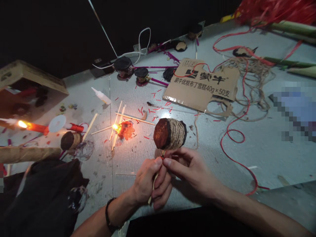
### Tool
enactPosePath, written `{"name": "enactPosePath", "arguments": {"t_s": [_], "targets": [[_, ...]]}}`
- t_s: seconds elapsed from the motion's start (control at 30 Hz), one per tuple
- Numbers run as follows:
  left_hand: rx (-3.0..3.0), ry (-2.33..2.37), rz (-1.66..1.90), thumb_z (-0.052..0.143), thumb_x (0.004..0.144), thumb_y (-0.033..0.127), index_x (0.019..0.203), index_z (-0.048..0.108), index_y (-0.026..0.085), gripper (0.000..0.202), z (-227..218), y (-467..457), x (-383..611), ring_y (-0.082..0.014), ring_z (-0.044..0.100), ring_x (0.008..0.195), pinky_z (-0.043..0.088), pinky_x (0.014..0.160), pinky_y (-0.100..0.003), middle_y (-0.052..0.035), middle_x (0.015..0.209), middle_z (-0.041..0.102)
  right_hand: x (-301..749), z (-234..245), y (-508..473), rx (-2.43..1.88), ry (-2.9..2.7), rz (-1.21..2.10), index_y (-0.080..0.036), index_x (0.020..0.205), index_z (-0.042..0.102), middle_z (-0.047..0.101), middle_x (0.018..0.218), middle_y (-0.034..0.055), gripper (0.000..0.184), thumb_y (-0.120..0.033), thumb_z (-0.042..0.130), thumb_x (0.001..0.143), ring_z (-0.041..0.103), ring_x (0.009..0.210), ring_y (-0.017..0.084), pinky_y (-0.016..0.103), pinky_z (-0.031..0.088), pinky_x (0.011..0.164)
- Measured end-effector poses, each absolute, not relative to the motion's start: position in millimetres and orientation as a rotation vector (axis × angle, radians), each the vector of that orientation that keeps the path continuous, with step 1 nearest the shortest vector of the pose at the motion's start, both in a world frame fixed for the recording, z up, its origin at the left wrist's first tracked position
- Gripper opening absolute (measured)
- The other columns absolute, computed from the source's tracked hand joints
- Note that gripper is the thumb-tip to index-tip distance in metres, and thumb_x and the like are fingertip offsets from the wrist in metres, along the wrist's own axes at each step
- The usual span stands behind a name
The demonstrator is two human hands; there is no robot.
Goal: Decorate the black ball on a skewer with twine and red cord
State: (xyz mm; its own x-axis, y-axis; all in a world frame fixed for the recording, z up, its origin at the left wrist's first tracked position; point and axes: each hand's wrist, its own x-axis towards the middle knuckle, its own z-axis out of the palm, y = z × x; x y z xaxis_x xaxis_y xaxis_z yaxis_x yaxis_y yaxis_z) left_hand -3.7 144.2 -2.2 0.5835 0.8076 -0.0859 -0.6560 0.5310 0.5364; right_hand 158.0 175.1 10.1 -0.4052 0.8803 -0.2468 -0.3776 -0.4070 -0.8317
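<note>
My left hand is closed around the thin wooden stick of a small hand drum. The drum has a dark reddish-brown face, black edges and a side wound with twine. Its head is held up and tilted, face turned left. My right hand pinches close to the top of the stick, just beneath the drum. A tiny red bit shows between the fingertips of both hands; whether it is thread or something else I cannot make out. To the left, a flame burns among crossed wooden sticks over melted red wax.
A lit red candle lies at left near a cardboard box. Behind are a glue bottle, similar drums and a cardboard piece. Red cord and tangled twine spread rightward; black cloth lies front left.
</note>
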Motion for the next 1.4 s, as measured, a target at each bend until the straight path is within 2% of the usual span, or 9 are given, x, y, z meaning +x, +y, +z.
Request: {"name": "enactPosePath", "arguments": {"t_s": [0.3,0.6,0.77,0.97,1.07,1.17,1.23,1.4], "targets": [[0.515,0.402,0.921,0.047,0.114,0.05,0.059,0.045,0.02,0.062,-4.2,142.8,-1.2,-0.0095,0.04,0.027,0.028,0.031,-0.015,0.0057,0.038,0.036,157.4,11.3,172.9,-0.906,-0.827,1.924,-0.025,0.097,0.08,0.082,0.093,0.0006,0.027,-0.048,0.092,0.088,0.074,0.082,0.013,0.029,0.061,0.085],[0.511,0.421,0.904,0.05,0.112,0.054,0.058,0.044,0.019,0.065,-4.0,143.6,-1.5,-0.0092,0.041,0.028,0.03,0.032,-0.015,0.0054,0.039,0.037,157.8,11.7,171.8,-0.907,-0.854,1.886,-0.025,0.097,0.079,0.08,0.091,0.0002,0.026,-0.047,0.091,0.09,0.073,0.083,0.013,0.028,0.059,0.082],[0.504,0.349,0.917,0.053,0.111,0.049,0.059,0.043,0.019,0.061,-3.5,143.1,-2.7,-0.0086,0.04,0.027,0.031,0.032,-0.014,0.0059,0.04,0.036,158.7,12.5,171.6,-0.889,-0.976,1.823,-0.024,0.097,0.079,0.067,0.073,-0.0037,0.02,-0.043,0.085,0.096,0.062,0.067,0.011,0.026,0.056,0.07],[0.487,0.308,0.867,0.048,0.114,0.044,0.065,0.044,0.02,0.054,0.3,145.6,-4.9,-0.0086,0.038,0.03,0.031,0.034,-0.014,0.0071,0.043,0.035,158.0,14.4,171.6,-0.928,-1.03,1.748,-0.024,0.091,0.074,0.068,0.078,-0.0029,0.02,-0.041,0.082,0.097,0.048,0.055,0.009,0.023,0.045,0.053],[0.474,0.343,0.842,0.058,0.107,0.042,0.069,0.045,0.021,0.046,4.0,146.9,-7.4,-0.0072,0.032,0.031,0.026,0.034,-0.014,0.0091,0.047,0.032,159.7,15.7,172.1,-0.976,-1.066,1.686,-0.024,0.094,0.074,0.066,0.075,-0.0032,0.018,-0.04,0.081,0.097,0.045,0.053,0.009,0.023,0.041,0.049],[0.481,0.393,0.868,0.061,0.102,0.038,0.071,0.048,0.021,0.037,3.0,146.6,-7.7,-0.0069,0.028,0.032,0.023,0.034,-0.015,0.0097,0.048,0.031,164.0,20.1,172.2,-1.041,-1.172,1.628,-0.024,0.097,0.075,0.064,0.071,-0.0031,0.015,-0.038,0.077,0.098,0.05,0.053,0.01,0.023,0.042,0.048],[0.513,0.455,0.927,0.058,0.103,0.036,0.072,0.052,0.02,0.036,-0.6,145.5,-6.2,-0.0066,0.026,0.032,0.022,0.033,-0.015,0.0094,0.047,0.033,168.0,24.7,170.7,-1.106,-1.302,1.566,-0.023,0.098,0.076,0.065,0.07,-0.0018,0.015,-0.037,0.073,0.1,0.055,0.055,0.012,0.024,0.045,0.049],[0.585,0.722,1.001,0.061,0.104,0.046,0.071,0.055,0.019,0.043,-4.2,145.2,-3.2,-0.0057,0.024,0.031,0.022,0.032,-0.016,0.0101,0.044,0.034,178.7,35.6,158.1,-1.113,-1.623,1.302,-0.027,0.106,0.079,0.076,0.08,0.0005,0.011,-0.024,0.069,0.1,0.061,0.055,0.012,0.023,0.049,0.048]]}}
